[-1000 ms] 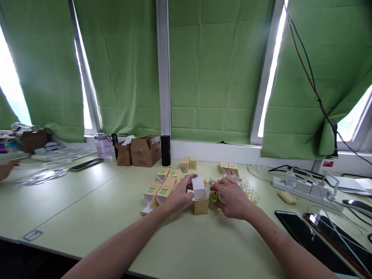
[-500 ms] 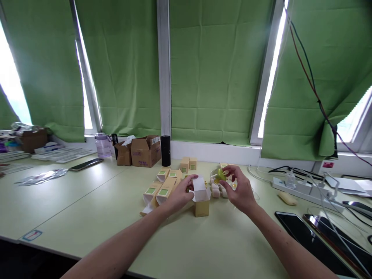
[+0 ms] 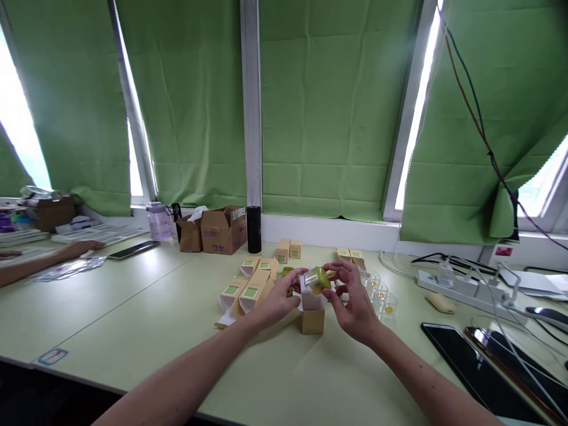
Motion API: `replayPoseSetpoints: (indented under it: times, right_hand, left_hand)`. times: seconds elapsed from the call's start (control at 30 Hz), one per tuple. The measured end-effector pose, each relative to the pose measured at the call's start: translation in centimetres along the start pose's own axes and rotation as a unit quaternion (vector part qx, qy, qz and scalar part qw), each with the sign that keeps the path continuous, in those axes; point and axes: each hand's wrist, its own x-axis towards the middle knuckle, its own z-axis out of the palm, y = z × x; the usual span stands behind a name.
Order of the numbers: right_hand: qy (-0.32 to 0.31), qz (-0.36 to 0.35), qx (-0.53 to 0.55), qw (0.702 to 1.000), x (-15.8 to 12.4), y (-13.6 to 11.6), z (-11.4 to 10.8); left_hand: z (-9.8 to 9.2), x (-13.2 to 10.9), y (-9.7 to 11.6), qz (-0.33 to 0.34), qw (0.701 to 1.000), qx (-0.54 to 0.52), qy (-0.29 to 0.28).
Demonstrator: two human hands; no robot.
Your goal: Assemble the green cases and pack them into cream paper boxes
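Moved leftward, the right hand point(image 3: 355, 307) pinches the green-lidded jar point(image 3: 318, 278) in its grip just above the open box point(image 3: 313, 321); the left hand point(image 3: 275, 300) clasps the box's flap on the counter point(image 3: 133, 307).

Centre of the table point(image 3: 133, 307), an open box point(image 3: 313, 320) stands upright, and a small jar point(image 3: 318, 278) sits right above its mouth. The left hand point(image 3: 277, 300) is at the box's left side. The right hand point(image 3: 355, 305) is at its right, fingers on the jar. Left of the box lies a cluster of boxes point(image 3: 243, 291); behind it, two upright boxes point(image 3: 287, 249) stand side by side. To the right runs a row of little cups point(image 3: 380, 291), then a power strip point(image 3: 461, 285), with phones point(image 3: 457, 355) in front of it. Back left are two cartons point(image 3: 222, 229), with a cylinder point(image 3: 253, 229) just right of them and a bottle point(image 3: 157, 220) to their left. Another person's hand point(image 3: 82, 248) rests on the table far left.
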Motion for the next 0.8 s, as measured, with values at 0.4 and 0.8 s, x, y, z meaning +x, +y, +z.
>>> replayPoseSetpoints:
  times: [0.4,0.8]
  right_hand:
    - [-0.060,0.004,-0.095,0.994,0.3,0.4,-1.0]
    - [-0.127,0.014,-0.165,0.978,0.2,-0.2,-1.2]
  left_hand:
    - [0.0,0.3,-0.3,-0.025,0.998,-0.055,-0.007]
    - [-0.3,0.6,-1.3,-0.019,0.998,-0.055,-0.007]
